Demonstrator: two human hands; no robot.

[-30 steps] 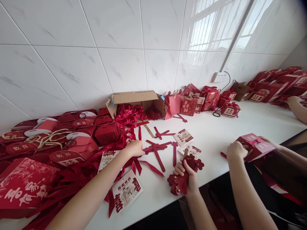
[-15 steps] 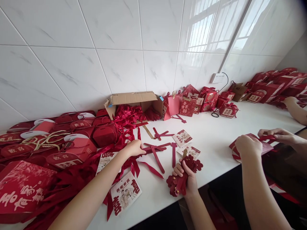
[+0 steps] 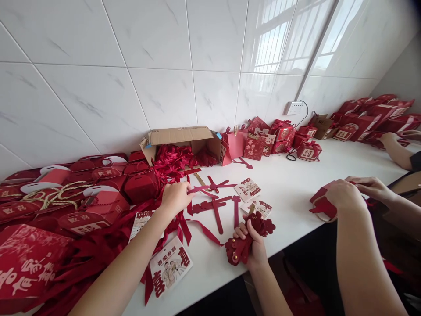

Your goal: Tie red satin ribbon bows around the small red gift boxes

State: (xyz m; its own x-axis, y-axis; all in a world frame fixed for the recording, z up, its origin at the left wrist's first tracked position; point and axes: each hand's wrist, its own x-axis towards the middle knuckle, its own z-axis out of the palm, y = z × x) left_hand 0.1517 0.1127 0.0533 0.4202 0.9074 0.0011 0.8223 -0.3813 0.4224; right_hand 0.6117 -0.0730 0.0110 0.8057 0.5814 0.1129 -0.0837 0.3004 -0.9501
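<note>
Your left hand (image 3: 176, 197) pinches one flat dark-red strip (image 3: 199, 189) over white table (image 3: 286, 188) | your right hand (image 3: 257, 251) clasps gold-studded, scalloped dark-red strips (image 3: 240, 250), count unclear | four square white cards (image 3: 171, 266), nearest reading "吾家有喜"

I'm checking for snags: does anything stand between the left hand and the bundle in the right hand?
Nothing upright shows between the left hand, holding a strip, and the bundle in the right hand; only loose strips and a ribbon lie on the table between them.
</note>
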